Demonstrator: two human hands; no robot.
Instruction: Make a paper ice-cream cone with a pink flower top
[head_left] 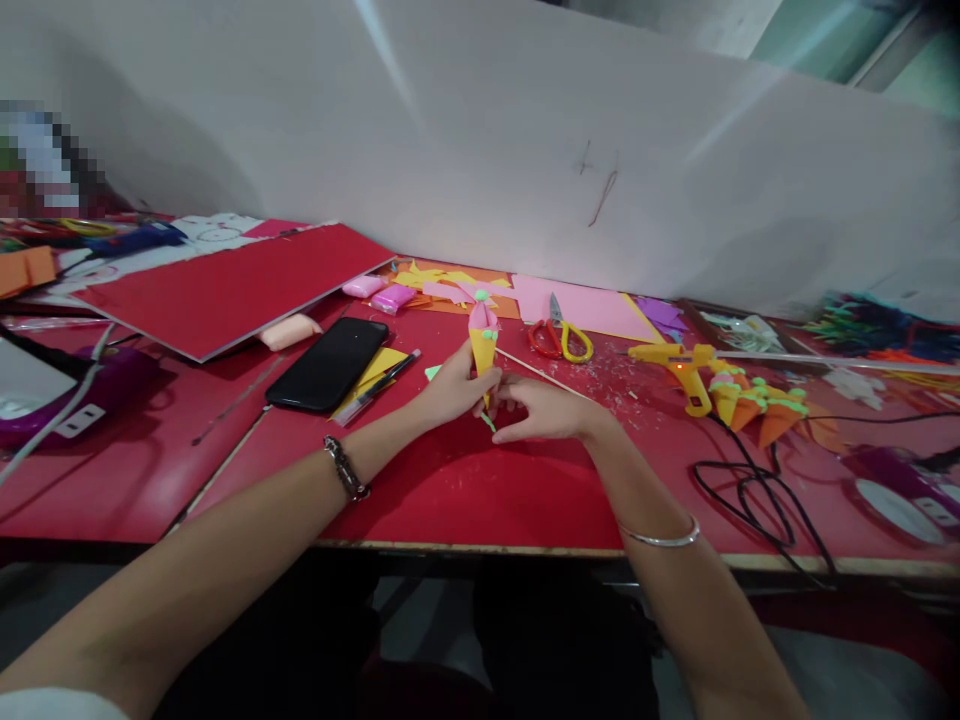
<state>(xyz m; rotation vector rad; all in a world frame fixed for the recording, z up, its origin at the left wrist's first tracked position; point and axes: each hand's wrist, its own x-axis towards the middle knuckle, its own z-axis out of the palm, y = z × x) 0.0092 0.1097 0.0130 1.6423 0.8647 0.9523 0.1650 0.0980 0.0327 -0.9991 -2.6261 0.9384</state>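
Over the red worktop (667,450), your left hand (454,385) pinches a yellow paper-like cone (484,350) (pink top (483,317), green balls (481,296) look done); I can't tell whether your right hand (547,410) pinches, or what remains.

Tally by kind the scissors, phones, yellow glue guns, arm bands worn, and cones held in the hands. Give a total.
Scissors: 1 pair
Phone: 1
Yellow glue gun: 1
Arm bands: 2 (dark bracelet, silver bangle)
Yellow cone in the left hand: 1
Total: 6
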